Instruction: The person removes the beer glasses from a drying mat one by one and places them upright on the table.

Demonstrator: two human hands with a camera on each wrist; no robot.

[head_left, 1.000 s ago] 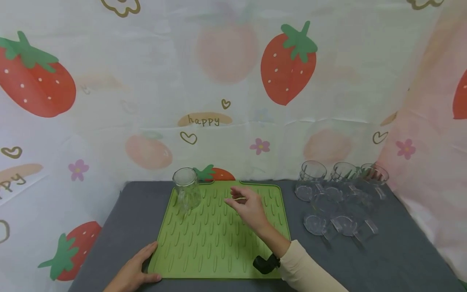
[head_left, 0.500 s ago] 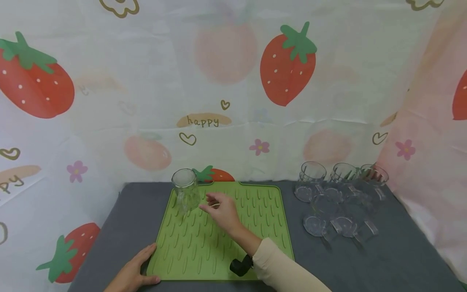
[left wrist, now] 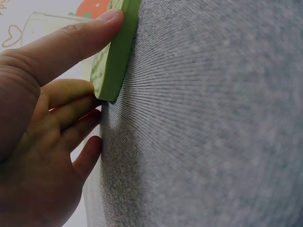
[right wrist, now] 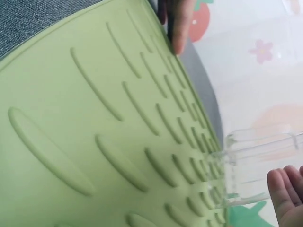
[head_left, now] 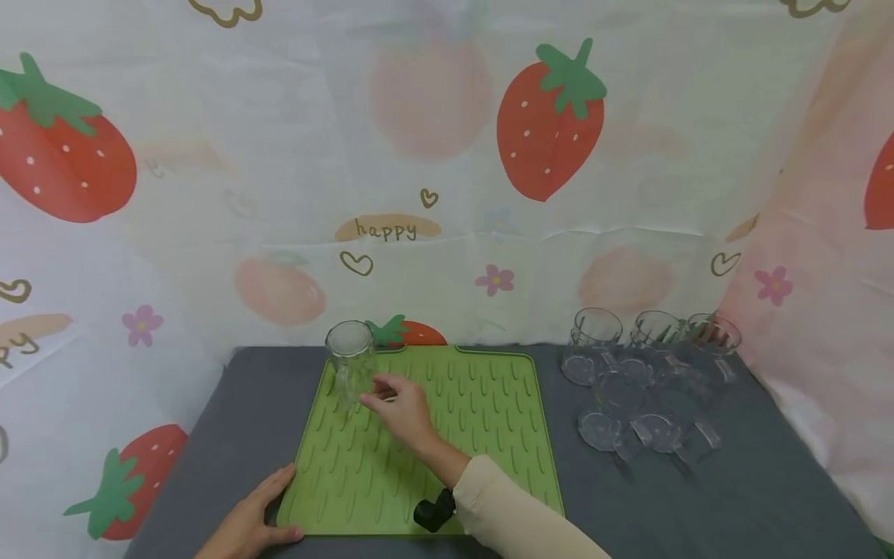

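Observation:
A clear glass mug (head_left: 351, 353) stands at the far left corner of a green ridged mat (head_left: 454, 450). My right hand (head_left: 405, 411) is just right of and in front of it, fingers loosely bent. In the right wrist view, the fingers of this hand (right wrist: 289, 194) lie beside the glass mug (right wrist: 253, 163); whether they touch it I cannot tell. At the near left corner of the mat, my left hand (head_left: 247, 512) rests with its thumb on the front edge and fingers along the left side. The left wrist view shows this hand (left wrist: 42, 146) with fingers extended against the mat's corner (left wrist: 118, 56).
Several clear glass mugs (head_left: 597, 326) stand in rows on the dark grey tabletop (head_left: 754, 481), right of the mat. A white cloth (head_left: 447, 287) printed with strawberries hangs behind the table. A black device (head_left: 434, 511) is strapped at the right wrist.
My right hand has moved left across the mat, from its middle to beside the glass mug. The left hand has stayed at the mat's corner, and the mug has not moved.

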